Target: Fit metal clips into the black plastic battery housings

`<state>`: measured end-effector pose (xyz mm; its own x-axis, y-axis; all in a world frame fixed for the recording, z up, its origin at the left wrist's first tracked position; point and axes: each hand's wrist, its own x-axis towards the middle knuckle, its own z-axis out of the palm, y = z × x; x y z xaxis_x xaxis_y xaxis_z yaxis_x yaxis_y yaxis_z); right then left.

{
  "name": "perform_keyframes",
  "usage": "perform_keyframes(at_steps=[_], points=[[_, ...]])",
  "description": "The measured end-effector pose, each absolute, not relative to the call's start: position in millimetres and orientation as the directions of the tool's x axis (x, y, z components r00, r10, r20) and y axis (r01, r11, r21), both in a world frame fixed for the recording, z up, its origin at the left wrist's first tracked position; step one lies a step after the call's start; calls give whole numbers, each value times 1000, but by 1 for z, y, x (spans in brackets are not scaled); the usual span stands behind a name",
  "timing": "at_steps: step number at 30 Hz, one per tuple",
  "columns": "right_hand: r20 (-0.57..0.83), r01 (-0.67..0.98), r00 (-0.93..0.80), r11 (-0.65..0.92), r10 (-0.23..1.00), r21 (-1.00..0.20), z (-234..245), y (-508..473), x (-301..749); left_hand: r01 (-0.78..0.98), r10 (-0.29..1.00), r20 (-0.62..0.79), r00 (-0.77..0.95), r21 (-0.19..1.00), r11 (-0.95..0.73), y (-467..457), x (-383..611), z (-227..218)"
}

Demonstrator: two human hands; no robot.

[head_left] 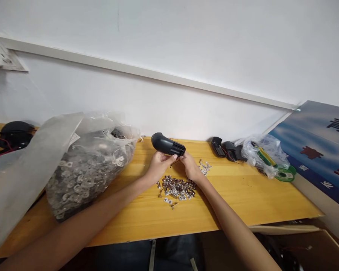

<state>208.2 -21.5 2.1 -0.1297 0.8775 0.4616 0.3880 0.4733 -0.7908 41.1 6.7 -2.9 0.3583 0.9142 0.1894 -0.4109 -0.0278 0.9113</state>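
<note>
A black plastic housing [166, 145] with a rounded left end and an open slotted section on its right is held up over the table. My left hand [159, 164] grips it from below, thumb along the lower edge. On its right end my right hand [190, 165] is closed, with the fingertips partly hidden. A thin dark wire or lead hangs between the hands; its ends cannot be made out. Beneath them lies a pile of small shiny metal parts [179, 187]. A smaller scatter of silvery pieces [205, 166] is right of my right wrist.
Large clear plastic bags [84, 169] full of small metal parts crowd the left. At the back right are black housings [228, 149], a plastic bag with yellow-green pliers [267, 156] and a green spool [286, 173]. A cardboard box [307, 244] stands below the wooden table [243, 203].
</note>
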Motion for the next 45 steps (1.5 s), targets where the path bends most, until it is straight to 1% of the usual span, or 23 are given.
perform_keyframes(at_steps=[8,18,21,28,33,37,39,42,44,45], points=[[468,373,-152,489,871,-788,1,-21,209,-434,911,190,366,901,-14,6,43,-2],[458,411,-157,480,875,-775,1,-20,210,-412,912,172,373,911,-3,6,42,-2],[449,422,-154,469,880,-776,3,-21,209,-429,903,195,382,903,-13,5,42,-2],[481,388,-124,489,868,-782,8,-23,205,-379,908,197,369,924,-46,9,41,-4],[442,400,-77,434,894,-807,10,-22,203,-392,896,197,398,920,-28,8,41,-2],[411,356,-105,420,906,-835,10,-23,201,-401,917,179,355,916,-24,7,41,-3],[396,356,-82,398,914,-845,8,-24,199,-408,933,159,323,913,-14,7,41,-4],[412,412,30,364,911,-835,6,-25,196,-420,940,154,305,908,-13,7,43,-5],[434,446,71,361,898,-819,8,-25,195,-392,929,177,325,919,-38,6,44,-6],[434,453,64,362,898,-815,10,-25,196,-367,919,193,345,929,-57,6,45,-7]])
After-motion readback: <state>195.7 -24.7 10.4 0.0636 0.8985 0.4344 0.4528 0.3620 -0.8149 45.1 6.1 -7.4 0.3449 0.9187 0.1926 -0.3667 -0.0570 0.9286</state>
